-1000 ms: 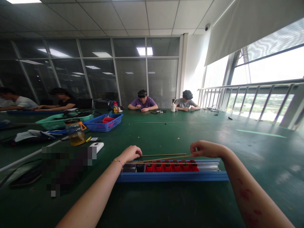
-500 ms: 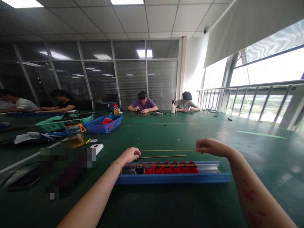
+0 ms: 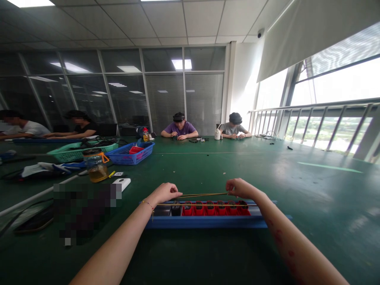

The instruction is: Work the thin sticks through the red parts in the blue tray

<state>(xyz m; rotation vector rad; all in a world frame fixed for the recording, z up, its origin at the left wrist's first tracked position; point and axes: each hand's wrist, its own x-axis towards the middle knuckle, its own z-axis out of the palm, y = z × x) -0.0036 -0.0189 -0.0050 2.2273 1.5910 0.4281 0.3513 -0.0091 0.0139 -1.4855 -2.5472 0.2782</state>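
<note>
Thin tan sticks (image 3: pixel 204 194) stretch almost level between my hands, close together and meeting toward the left. My left hand (image 3: pixel 166 192) pinches their left end, a beaded bracelet on its wrist. At their right end, the fingers of my right hand (image 3: pixel 241 187) are closed; exactly how many sticks they grip is hidden. Just below lies a blue channel-shaped rail (image 3: pixel 208 223) with a row of red bins (image 3: pixel 198 209) and one black block (image 3: pixel 176 209) inside. Another thin stick (image 3: pixel 213 205) lies lengthwise across the tops of the bins.
Left on the green table (image 3: pixel 190 253) are a jar of amber liquid (image 3: pixel 96 168), a blue basket (image 3: pixel 130 155), a green basket (image 3: pixel 68 153), a white power bank (image 3: pixel 122 184) and a dark phone (image 3: pixel 35 217). Several people sit around the far and left sides.
My right hand has moved left along the sticks, closer to my left hand. The two sticks between my hands have come nearer each other. My left hand has shifted slightly right.
</note>
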